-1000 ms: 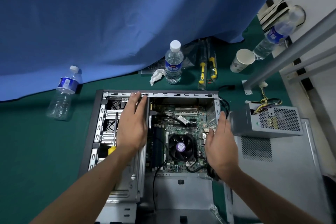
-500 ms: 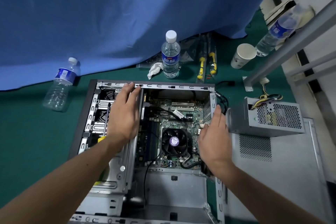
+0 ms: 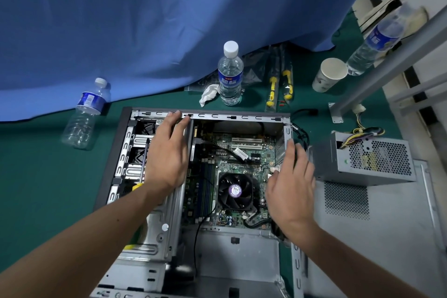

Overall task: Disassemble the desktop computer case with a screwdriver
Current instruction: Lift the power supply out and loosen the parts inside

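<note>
The opened computer case (image 3: 116,159) lies flat on the green table, with its motherboard (image 3: 244,152) and black CPU fan (image 3: 235,191) exposed. My left hand (image 3: 167,152) rests flat, fingers extended, on the metal drive cage (image 3: 169,220), fingertips at the case's far rim. My right hand (image 3: 291,186) is flat with fingers together against the case's right wall. A yellow-handled screwdriver (image 3: 142,169) lies in the drive bay, partly hidden under my left wrist. Neither hand holds a tool.
The removed power supply (image 3: 370,159) sits on the detached side panel (image 3: 387,237) at the right. An upright water bottle (image 3: 229,75), crumpled tissue (image 3: 209,94), packaged yellow screwdrivers (image 3: 280,84) and paper cup (image 3: 329,75) stand behind the case. Another bottle (image 3: 84,113) lies left. Blue cloth hangs behind.
The view has shifted slightly, so the case sits lower in frame. Both hands keep the same places on the case, the left sliding a little toward the far rim.
</note>
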The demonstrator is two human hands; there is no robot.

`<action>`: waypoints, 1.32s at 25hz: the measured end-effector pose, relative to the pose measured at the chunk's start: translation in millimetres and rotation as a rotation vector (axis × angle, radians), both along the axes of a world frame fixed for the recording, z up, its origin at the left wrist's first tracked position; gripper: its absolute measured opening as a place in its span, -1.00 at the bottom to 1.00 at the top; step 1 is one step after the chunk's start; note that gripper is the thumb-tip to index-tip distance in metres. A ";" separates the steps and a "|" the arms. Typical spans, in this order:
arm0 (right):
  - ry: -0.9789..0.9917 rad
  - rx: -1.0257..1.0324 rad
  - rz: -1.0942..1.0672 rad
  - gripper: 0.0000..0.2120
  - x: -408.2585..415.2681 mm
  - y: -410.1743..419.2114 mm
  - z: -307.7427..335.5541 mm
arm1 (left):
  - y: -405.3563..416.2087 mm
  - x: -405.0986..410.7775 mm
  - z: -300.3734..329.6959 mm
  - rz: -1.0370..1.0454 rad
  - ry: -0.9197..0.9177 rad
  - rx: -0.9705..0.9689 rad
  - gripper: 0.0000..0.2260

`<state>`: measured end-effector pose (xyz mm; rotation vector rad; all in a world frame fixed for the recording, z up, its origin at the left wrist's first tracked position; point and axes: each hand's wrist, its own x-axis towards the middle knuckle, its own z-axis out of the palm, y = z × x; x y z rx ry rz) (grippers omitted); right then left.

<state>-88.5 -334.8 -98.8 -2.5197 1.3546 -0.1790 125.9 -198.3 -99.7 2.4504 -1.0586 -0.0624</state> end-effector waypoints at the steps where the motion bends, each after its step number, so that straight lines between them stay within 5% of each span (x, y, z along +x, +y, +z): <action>1: 0.011 -0.011 0.008 -0.32 0.2 0.2 1.0 | 0.0 0.5 0.3 -0.003 0.000 0.002 -0.54; 5: 0.068 -0.066 0.065 -0.32 -1.2 2.8 10.3 | -0.9 0.4 0.4 0.005 -0.005 0.025 -0.56; 8: 0.018 -0.079 0.368 -0.30 12.0 10.1 21.2 | -1.0 0.8 -0.1 0.004 -0.008 0.029 -0.57; 12: -0.149 0.350 0.476 -0.57 89.0 8.8 37.4 | 0.0 2.9 -4.5 -0.004 -0.034 0.021 -0.58; 16: -0.038 0.562 0.497 -0.68 142.2 -1.5 28.9 | 0.9 4.7 -6.9 -0.006 -0.041 0.014 -0.53; 28: -0.063 0.441 0.798 -0.78 139.1 -18.4 11.3 | 0.4 4.4 -7.7 -0.006 -0.053 0.013 -0.54; 33: -0.207 0.469 0.631 -0.80 130.5 0.1 5.5 | 0.3 3.6 -7.0 -0.003 -0.046 0.017 -0.56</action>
